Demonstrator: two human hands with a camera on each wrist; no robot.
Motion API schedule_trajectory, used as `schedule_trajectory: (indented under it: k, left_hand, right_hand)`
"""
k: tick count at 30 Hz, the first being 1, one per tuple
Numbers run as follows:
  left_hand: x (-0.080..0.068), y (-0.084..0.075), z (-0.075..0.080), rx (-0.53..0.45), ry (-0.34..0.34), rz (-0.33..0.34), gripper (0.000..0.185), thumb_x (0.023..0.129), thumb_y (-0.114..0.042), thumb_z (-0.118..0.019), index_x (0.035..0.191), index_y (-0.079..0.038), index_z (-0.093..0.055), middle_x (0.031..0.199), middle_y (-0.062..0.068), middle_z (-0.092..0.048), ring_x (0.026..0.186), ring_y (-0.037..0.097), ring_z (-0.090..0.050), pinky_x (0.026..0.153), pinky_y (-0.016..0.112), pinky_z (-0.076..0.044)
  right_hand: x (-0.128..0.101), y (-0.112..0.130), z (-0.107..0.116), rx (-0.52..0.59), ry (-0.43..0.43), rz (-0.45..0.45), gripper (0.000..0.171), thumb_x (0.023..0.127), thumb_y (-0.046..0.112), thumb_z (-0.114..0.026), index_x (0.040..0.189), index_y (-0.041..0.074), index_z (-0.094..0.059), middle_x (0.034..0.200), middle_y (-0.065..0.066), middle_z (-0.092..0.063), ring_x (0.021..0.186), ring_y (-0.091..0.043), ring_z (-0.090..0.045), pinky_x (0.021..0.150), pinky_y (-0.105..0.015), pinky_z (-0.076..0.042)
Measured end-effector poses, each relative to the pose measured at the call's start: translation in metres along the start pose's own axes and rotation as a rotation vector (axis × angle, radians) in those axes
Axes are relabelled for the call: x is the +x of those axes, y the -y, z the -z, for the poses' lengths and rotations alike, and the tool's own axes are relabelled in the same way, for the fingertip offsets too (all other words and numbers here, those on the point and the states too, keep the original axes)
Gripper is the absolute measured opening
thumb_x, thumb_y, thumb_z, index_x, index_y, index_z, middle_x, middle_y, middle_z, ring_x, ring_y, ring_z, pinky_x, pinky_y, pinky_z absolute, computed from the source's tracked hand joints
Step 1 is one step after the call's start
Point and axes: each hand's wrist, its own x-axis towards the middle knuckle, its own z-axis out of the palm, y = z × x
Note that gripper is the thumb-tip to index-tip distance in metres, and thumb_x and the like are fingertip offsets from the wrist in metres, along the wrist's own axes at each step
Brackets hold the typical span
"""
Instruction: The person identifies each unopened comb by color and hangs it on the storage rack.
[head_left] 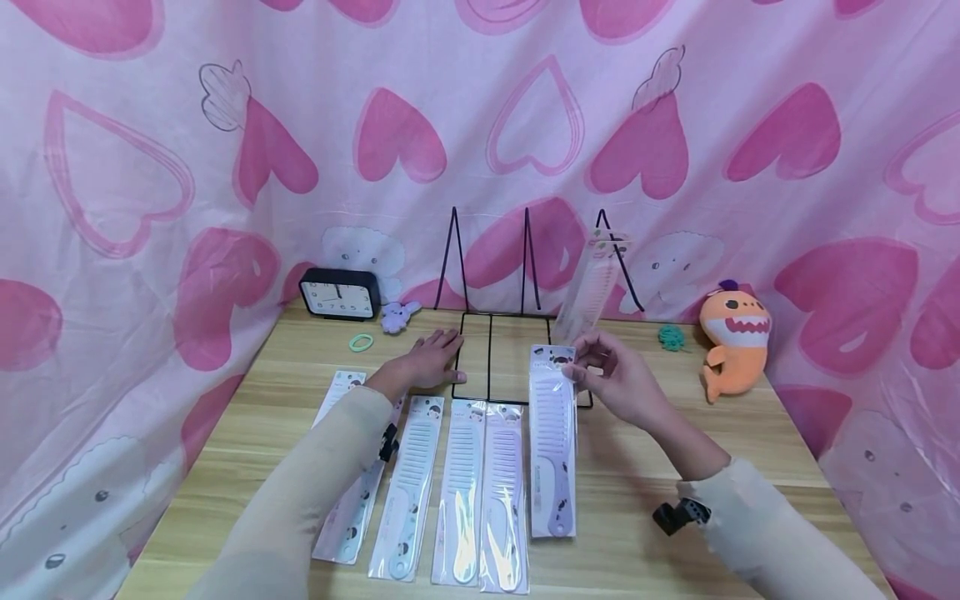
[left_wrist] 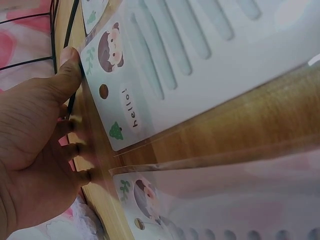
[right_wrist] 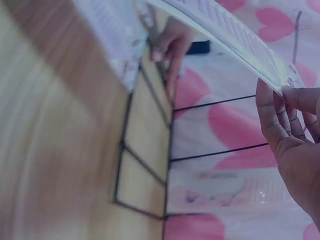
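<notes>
My right hand (head_left: pixel 618 383) pinches the top end of a packaged purple comb (head_left: pixel 552 450) between thumb and fingers. In the right wrist view that comb pack (right_wrist: pixel 235 37) slants up from the fingertips, above the black wire rack (right_wrist: pixel 122 145). My left hand (head_left: pixel 427 362) lies with fingers extended at the rack's left side; in the left wrist view its thumb is beside a packaged comb (left_wrist: pixel 165 55). Another packaged comb (head_left: pixel 588 287) leans against the rack's right upright. On the table in front lie several more packs, among them a pale blue comb (head_left: pixel 459 492) and a purple comb (head_left: pixel 504 500).
A black-framed clock (head_left: pixel 340 293), a small purple plush (head_left: pixel 399 317) and a green hair tie (head_left: pixel 361 342) are at the back left. At the right are a green coiled tie (head_left: pixel 671 337) and an orange shark plush (head_left: pixel 735 342). A pink heart-print curtain (head_left: pixel 480 125) hangs behind.
</notes>
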Motion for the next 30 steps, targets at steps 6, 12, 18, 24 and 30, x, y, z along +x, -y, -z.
schedule_trajectory:
  k: [6,12,18,24,30]
  left_hand:
    - [-0.009,-0.006,0.004,0.004,-0.023,-0.028,0.094,0.11,-0.057,-0.062,0.179,-0.016,-0.015,0.189,0.007,-0.001,0.175,0.037,0.006,0.141,0.064,0.0]
    - [-0.015,-0.008,0.006,0.01,-0.033,-0.041,0.094,0.11,-0.059,-0.061,0.179,-0.013,-0.017,0.189,0.011,-0.005,0.175,0.041,0.003,0.141,0.067,-0.003]
    - [-0.012,-0.009,0.004,-0.001,-0.017,-0.002,0.093,0.11,-0.058,-0.062,0.179,-0.018,-0.015,0.189,0.004,-0.002,0.176,0.034,0.006,0.142,0.062,-0.001]
    - [-0.027,-0.022,0.013,0.046,-0.014,-0.013,0.088,0.113,-0.053,-0.058,0.179,-0.013,-0.015,0.189,0.009,-0.004,0.175,0.037,0.003,0.142,0.061,-0.004]
    - [-0.032,-0.026,0.017,0.066,-0.018,-0.028,0.087,0.114,-0.051,-0.057,0.178,-0.009,-0.016,0.188,0.013,-0.006,0.175,0.039,0.001,0.142,0.064,-0.007]
  right_hand:
    - [0.006,0.019,0.001,0.044,-0.063,0.088,0.022,0.101,0.0,-0.078,0.119,0.001,-0.065,0.111,-0.015,-0.067,0.09,-0.015,-0.071,0.077,-0.027,-0.069]
    - [0.014,0.035,-0.003,0.123,-0.13,0.2,0.022,0.098,-0.01,-0.076,0.117,-0.006,-0.064,0.107,-0.006,-0.065,0.092,-0.013,-0.067,0.077,-0.025,-0.069]
    - [0.019,0.047,-0.009,0.149,-0.168,0.225,0.024,0.1,-0.01,-0.075,0.121,-0.007,-0.066,0.106,-0.002,-0.066,0.091,-0.013,-0.067,0.078,-0.024,-0.069]
    - [0.023,0.05,-0.013,0.163,-0.213,0.25,0.024,0.099,-0.012,-0.074,0.121,-0.008,-0.065,0.105,-0.002,-0.066,0.09,-0.011,-0.067,0.079,-0.024,-0.069]
    - [0.031,0.048,-0.017,0.166,-0.258,0.27,0.023,0.1,-0.011,-0.074,0.121,-0.01,-0.064,0.106,-0.001,-0.066,0.092,-0.009,-0.068,0.079,-0.021,-0.068]
